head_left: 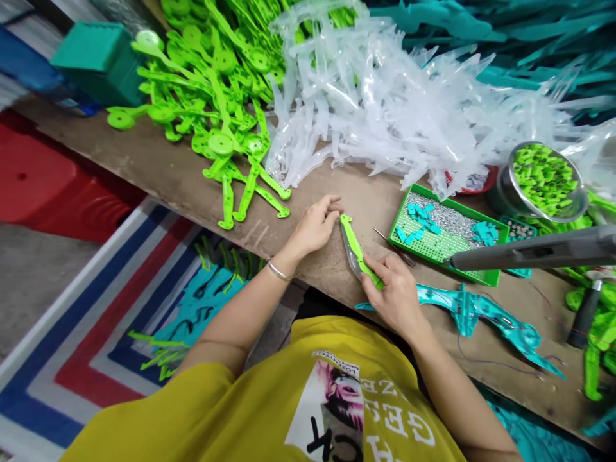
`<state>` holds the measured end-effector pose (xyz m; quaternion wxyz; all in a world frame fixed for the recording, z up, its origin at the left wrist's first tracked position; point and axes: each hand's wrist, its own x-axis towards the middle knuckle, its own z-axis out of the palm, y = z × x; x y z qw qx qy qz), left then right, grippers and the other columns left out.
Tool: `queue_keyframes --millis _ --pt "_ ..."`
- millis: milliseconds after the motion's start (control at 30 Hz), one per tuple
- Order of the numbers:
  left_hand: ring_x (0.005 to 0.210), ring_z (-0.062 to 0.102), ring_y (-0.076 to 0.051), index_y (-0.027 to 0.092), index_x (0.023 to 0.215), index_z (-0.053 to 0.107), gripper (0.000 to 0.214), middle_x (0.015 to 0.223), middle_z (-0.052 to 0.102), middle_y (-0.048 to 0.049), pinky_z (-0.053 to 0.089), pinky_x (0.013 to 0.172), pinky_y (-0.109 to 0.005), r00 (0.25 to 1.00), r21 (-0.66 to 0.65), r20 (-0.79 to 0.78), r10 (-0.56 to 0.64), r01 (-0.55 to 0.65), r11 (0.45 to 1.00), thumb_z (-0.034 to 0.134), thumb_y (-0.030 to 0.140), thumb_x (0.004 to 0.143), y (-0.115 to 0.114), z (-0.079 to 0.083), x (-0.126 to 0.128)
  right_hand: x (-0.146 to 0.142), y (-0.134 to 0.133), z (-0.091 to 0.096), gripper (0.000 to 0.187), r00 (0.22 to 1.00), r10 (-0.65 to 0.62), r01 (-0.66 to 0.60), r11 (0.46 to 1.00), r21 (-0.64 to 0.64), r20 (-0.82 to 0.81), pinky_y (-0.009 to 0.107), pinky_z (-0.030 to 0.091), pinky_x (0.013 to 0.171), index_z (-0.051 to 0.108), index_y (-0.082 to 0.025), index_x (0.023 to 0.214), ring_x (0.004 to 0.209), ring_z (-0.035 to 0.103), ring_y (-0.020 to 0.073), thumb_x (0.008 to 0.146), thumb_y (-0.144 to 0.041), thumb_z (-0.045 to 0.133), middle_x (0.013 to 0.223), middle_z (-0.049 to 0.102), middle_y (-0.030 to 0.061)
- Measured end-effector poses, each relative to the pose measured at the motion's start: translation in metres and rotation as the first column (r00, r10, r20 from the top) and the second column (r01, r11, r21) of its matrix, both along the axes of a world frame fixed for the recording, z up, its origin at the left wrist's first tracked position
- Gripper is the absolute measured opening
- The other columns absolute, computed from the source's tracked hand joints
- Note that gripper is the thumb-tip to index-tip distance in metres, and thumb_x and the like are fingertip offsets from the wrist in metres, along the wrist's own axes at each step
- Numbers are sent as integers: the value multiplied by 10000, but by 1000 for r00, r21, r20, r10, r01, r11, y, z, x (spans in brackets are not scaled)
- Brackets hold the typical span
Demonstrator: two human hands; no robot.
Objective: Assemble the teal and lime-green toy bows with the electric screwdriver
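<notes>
My right hand is closed around the lower end of a bright green curved plastic part, which has a clear plastic piece along its left edge. The part slants up and left just above the table. Close to its upper tip is my left hand, fingers loosely bent and apart from the thumb, with nothing visible in it. A teal bow-shaped toy body lies to the right of my right hand, with thin wires trailing from it. Near the green tray lies a thin metal tool, partly hidden.
A green tray holds small screws and teal pieces. Behind it stands a metal bowl of small green parts. A grey electric screwdriver juts in from the right. Piles of green parts and clear parts cover the back.
</notes>
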<state>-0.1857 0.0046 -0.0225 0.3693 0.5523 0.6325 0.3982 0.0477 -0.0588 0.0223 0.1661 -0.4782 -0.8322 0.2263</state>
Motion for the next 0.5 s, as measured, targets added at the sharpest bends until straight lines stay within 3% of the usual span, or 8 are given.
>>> queue_keyframes --millis 133,267,400,500 --pt "985 736 -216 153 1304 609 370 1108 773 -118 577 955 -421 997 -31 68 -25 27 999 602 191 935 2 -1 0 2 3 -2 396 1000 -10 10 999 -39 11 391 509 805 748 -149 1274 829 612 236 989 -330 541 857 632 83" --pt "910 726 -194 155 1278 612 536 1050 773 -97 587 871 -362 992 -57 123 -12 19 998 798 166 776 2 -1 1 5 1 -3 395 999 -8 10 999 -50 40 389 504 812 742 -153 1286 834 602 235 994 -326 538 856 627 81" --pt "862 713 -171 152 1230 642 531 988 779 -78 579 838 -335 990 -66 138 15 -6 998 816 117 730 4 -2 3 4 3 2 392 995 -1 4 1000 -31 103 409 507 851 752 -166 1260 862 598 249 1013 -385 541 860 648 92" --pt "850 712 -168 143 1218 652 529 966 781 -81 575 834 -331 985 -68 171 24 -12 998 824 120 718 5 -2 3 -7 8 8 482 991 14 -8 999 -48 132 438 525 903 704 -125 1302 959 633 283 1021 -472 523 1013 696 147"
